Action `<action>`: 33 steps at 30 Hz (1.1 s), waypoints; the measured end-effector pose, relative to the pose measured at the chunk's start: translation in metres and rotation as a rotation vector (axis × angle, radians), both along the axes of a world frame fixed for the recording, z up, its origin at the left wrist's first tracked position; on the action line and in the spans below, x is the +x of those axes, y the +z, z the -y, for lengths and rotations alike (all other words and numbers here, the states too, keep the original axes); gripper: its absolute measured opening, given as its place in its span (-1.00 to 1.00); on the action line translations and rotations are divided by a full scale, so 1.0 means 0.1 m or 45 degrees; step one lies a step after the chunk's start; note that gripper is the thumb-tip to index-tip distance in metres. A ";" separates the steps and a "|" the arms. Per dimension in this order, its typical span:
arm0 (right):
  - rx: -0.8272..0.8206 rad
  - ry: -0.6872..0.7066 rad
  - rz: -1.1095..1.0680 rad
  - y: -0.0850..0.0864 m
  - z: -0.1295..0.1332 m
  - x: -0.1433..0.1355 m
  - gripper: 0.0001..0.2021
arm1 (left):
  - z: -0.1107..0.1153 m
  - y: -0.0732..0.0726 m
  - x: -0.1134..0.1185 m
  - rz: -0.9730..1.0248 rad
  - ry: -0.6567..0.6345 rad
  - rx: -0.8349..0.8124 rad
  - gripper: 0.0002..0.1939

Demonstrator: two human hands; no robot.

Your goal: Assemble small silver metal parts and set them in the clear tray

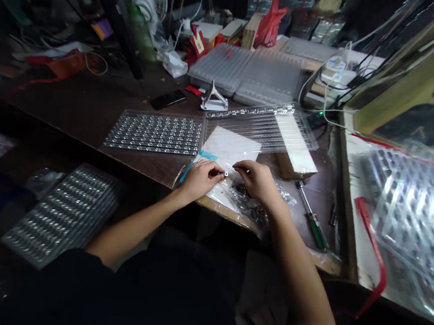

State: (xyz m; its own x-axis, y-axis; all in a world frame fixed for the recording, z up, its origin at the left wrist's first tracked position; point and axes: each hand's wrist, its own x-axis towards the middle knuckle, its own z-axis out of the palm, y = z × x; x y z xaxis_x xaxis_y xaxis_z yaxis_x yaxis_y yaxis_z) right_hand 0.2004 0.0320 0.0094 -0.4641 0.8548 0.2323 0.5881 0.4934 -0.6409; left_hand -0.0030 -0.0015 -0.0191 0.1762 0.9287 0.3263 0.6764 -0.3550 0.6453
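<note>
Dark wood for the desk (87,113), dim all round, and on it a pale board (233,146) with both hands at its near side! Here's the left hand (199,180), coming in from the left, thumb and finger closed on a tiny metal part (225,174). That part pokes out at the fingertips, on the side facing the right hand (258,179), over the board. And look at the right: fingers curled toward the thumb, tips pointing left, just beside the part and a touch farther from the body. Gap between them? Small, but they look apart. Whether those fingers pinch anything, I cannot tell. So the left is the nearer hand, actually touching; from the right's fingertips, the part lies left and slightly toward the body. Its long axis? Too small to call. Loose bits in a clear bag (249,203) sit under and beside the right hand, the screwdriver (314,227) farther right.
</note>
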 end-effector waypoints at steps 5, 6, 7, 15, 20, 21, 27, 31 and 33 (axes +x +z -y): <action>0.083 0.027 0.058 -0.07 -0.04 -0.05 -0.84 | -0.03 -0.05 0.00 0.032 0.024 -0.015 -0.93; 0.100 0.026 0.079 -0.08 -0.05 -0.07 -0.83 | -0.03 -0.05 0.00 0.053 0.028 -0.017 -0.93; 0.115 0.021 0.098 -0.09 -0.05 -0.10 -0.83 | -0.03 -0.06 0.00 0.075 0.033 -0.014 -0.92; 0.178 0.158 0.222 -0.11 0.01 -0.32 -0.82 | 0.10 0.01 -0.09 0.246 0.197 0.139 -0.89; 0.217 0.256 0.333 -0.07 0.11 -0.38 -0.83 | 0.06 0.17 -0.50 0.195 0.210 0.173 -0.90; 0.230 0.258 0.357 -0.06 0.12 -0.38 -0.84 | -0.03 0.22 -0.61 0.169 0.221 0.172 -0.90; 0.265 0.248 0.451 -0.01 0.16 -0.38 -0.85 | -0.96 0.47 -1.12 -0.026 0.309 0.111 -0.87; 0.250 0.245 0.466 -0.02 0.15 -0.36 -0.86 | -1.49 0.46 -1.18 -0.174 0.275 0.041 -0.86; 0.241 0.248 0.487 -0.02 0.15 -0.35 -0.86 | -1.64 0.41 -1.19 -0.252 0.238 0.007 -0.85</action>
State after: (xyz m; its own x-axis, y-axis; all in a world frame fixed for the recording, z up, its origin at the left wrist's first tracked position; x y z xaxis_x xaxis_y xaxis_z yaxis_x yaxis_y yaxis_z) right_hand 0.1658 0.0167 0.0074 -0.6943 0.7023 0.1570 0.6493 0.7054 -0.2843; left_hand -0.1220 0.1622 0.0219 0.0630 0.9493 0.3079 0.8432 -0.2157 0.4924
